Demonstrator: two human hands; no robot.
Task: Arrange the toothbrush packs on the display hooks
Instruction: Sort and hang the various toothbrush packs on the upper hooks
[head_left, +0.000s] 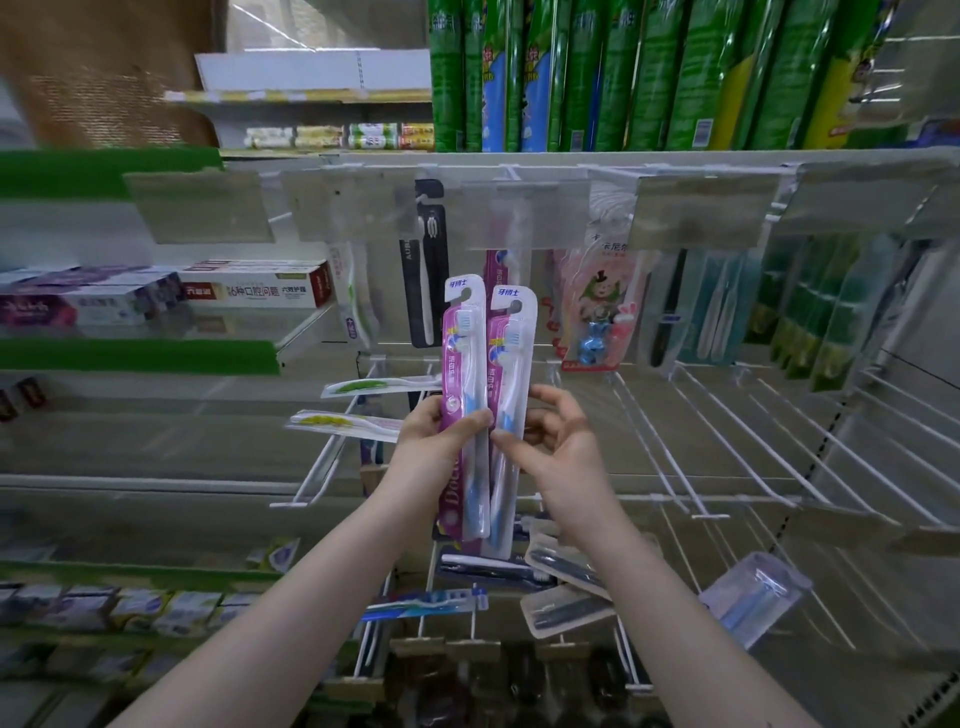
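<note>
White wire display hooks (727, 441) spread across the middle and out to 3 o'clock, most of their rods bare. Green packs (649, 78) stand in a tight upright row on the shelf at 1 o'clock. Toothpaste boxes (249, 291) lie stacked on a shelf at 9 o'clock. At 12 o'clock a black toothbrush pack (428, 270) hangs from the upper rail, with a pink children's pack (597, 306) just to its 3 o'clock side. Dead centre, two purple toothbrush packs are held upright side by side, edges touching, hang-holes at the top, in front of the hooks and not on any of them. The left hand (431, 436) grips the left pack (464, 364), thumb across its front. The right hand (561, 447) pinches the right pack (511, 353), thumb in front and fingers curled behind.
</note>
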